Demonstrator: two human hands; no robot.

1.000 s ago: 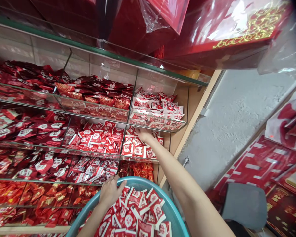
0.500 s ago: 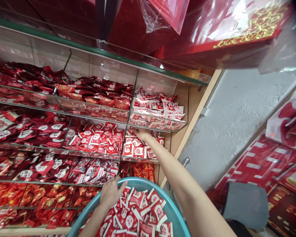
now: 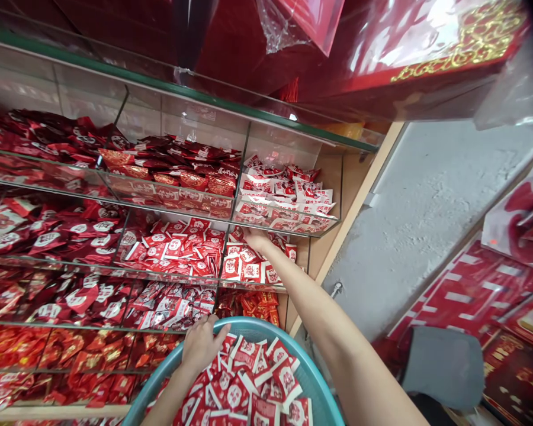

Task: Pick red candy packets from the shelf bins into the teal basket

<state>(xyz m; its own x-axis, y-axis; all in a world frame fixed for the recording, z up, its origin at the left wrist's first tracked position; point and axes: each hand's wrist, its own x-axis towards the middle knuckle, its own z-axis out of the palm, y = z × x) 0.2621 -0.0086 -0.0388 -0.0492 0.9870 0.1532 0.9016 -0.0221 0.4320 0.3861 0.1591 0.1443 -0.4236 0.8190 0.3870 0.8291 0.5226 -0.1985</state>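
Note:
A teal plastic basket full of small red-and-white candy packets stands low in front of me. My left hand is closed over its far left rim, thumb toward the inside. My right arm stretches up to the shelves. There, my right hand is inside a glass compartment of similar red-and-white packets, just below the shelf above. Its fingers are partly hidden among the packets, so I cannot see whether it grips one.
Glass-fronted shelves hold many red packets in divided compartments. White-and-red packets fill the one above my right hand. A large red wrapped box overhangs at the top. On the right are a grey wall and a grey stool.
Almost nothing differs. The view has shifted very slightly, and my right hand remains in the same compartment with only a small movement. My left hand stays at the basket rim.

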